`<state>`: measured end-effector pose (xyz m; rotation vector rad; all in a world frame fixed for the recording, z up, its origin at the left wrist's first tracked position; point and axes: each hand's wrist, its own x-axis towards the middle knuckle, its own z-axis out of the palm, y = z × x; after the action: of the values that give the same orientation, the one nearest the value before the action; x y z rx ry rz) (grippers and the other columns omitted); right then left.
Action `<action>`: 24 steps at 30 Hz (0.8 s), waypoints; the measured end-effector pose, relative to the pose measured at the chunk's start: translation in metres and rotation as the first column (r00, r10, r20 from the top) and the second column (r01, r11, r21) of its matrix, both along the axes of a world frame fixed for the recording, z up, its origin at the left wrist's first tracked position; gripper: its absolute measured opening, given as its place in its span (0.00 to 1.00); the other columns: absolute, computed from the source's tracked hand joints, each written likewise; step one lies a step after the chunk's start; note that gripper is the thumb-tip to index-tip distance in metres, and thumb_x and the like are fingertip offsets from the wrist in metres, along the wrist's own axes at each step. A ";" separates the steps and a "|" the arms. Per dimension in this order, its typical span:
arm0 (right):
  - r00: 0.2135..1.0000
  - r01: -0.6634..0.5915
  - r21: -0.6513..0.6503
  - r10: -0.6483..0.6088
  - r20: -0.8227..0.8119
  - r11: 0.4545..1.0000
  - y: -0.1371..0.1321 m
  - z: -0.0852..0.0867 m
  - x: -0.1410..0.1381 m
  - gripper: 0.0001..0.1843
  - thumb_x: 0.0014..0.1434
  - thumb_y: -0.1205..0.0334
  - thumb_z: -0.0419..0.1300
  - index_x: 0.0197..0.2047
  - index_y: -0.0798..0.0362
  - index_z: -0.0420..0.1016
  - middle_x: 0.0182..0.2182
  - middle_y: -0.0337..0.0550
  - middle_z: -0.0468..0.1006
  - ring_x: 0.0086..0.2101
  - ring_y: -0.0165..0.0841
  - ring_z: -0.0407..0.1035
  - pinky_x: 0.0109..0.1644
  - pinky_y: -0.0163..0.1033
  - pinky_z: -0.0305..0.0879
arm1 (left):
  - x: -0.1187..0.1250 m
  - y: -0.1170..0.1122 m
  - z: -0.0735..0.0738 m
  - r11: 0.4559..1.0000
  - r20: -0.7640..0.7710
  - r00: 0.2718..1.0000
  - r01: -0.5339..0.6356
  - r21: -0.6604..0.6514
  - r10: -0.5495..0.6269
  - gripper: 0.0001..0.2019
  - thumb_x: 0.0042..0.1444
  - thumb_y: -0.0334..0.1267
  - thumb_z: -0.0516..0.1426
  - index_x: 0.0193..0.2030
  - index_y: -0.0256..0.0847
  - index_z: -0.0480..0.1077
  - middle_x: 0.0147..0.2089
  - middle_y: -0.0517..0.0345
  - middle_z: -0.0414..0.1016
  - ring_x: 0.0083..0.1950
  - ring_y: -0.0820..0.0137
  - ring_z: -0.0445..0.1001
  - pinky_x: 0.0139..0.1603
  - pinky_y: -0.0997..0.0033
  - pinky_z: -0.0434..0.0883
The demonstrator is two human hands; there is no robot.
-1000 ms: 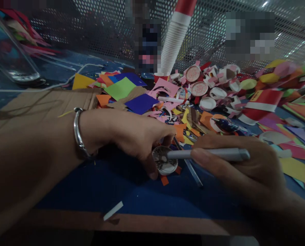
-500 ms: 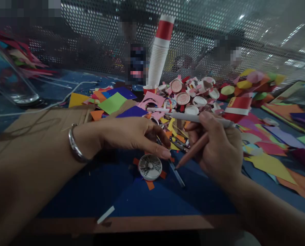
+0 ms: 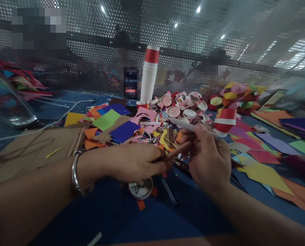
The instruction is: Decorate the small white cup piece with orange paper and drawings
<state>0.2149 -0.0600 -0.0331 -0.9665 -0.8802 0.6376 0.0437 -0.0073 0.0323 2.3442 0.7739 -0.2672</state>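
Note:
In my right hand [image 3: 210, 157], a white marker [image 3: 184, 125] lies between thumb and fingers and points left. A slim reddish-brown stick [image 3: 179, 150] runs from beneath those fingers toward my left hand [image 3: 139, 162]. The left thumb and fingers close around its near tip; its exact kind is unclear. Below my left hand sits a white round cup base [image 3: 141, 189] with black drawn lines, partly hidden by the hand. Orange paper tabs [image 3: 141, 205] stick out from it. A thin clear-blue stick [image 3: 168, 192] lies on the blue table just right of it.
Behind the hands stand a tall stack of paper cups [image 3: 149, 75] and a pile of cut cup bases [image 3: 183, 107]. Coloured paper [image 3: 267, 174] spreads to the right. Cardboard [image 3: 39, 147] and a glass [image 3: 11, 102] are at left. People are beyond the perforated screen [image 3: 168, 34].
My left hand has moved over the cup base, covering its upper part, and its fingers have closed on the reddish-brown stick's tip. The view has tilted up.

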 end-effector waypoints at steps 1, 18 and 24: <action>0.998 0.054 0.018 -0.054 -0.030 0.998 0.001 0.003 0.002 0.16 0.63 0.50 0.65 0.32 0.53 0.82 0.24 0.38 0.78 0.20 0.28 0.71 0.19 0.32 0.62 | -0.001 0.003 0.003 0.999 -0.058 0.998 0.004 0.048 -0.001 0.19 0.69 0.51 0.49 0.45 0.39 0.74 0.37 0.52 0.78 0.33 0.66 0.72 0.32 0.68 0.64; 0.994 0.094 0.096 -0.099 0.048 0.991 0.001 0.007 0.023 0.16 0.64 0.51 0.64 0.31 0.53 0.83 0.24 0.39 0.77 0.19 0.27 0.67 0.17 0.33 0.59 | 0.012 0.074 -0.002 0.833 0.342 0.906 -0.382 0.401 0.251 0.22 0.63 0.38 0.56 0.63 0.36 0.69 0.54 0.46 0.79 0.48 0.61 0.78 0.48 0.65 0.70; 0.991 0.049 0.110 -0.062 0.116 0.993 -0.008 0.009 0.016 0.10 0.65 0.57 0.64 0.36 0.50 0.85 0.25 0.40 0.79 0.19 0.30 0.67 0.18 0.37 0.59 | -0.045 0.004 -0.013 0.907 0.200 0.952 -0.285 0.310 0.230 0.27 0.58 0.62 0.61 0.56 0.45 0.75 0.52 0.50 0.80 0.51 0.54 0.77 0.49 0.61 0.71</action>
<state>0.2312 -0.0675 -0.0236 -0.9363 -0.9804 0.4837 -0.0010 -0.0034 0.0194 2.4980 1.1091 0.1821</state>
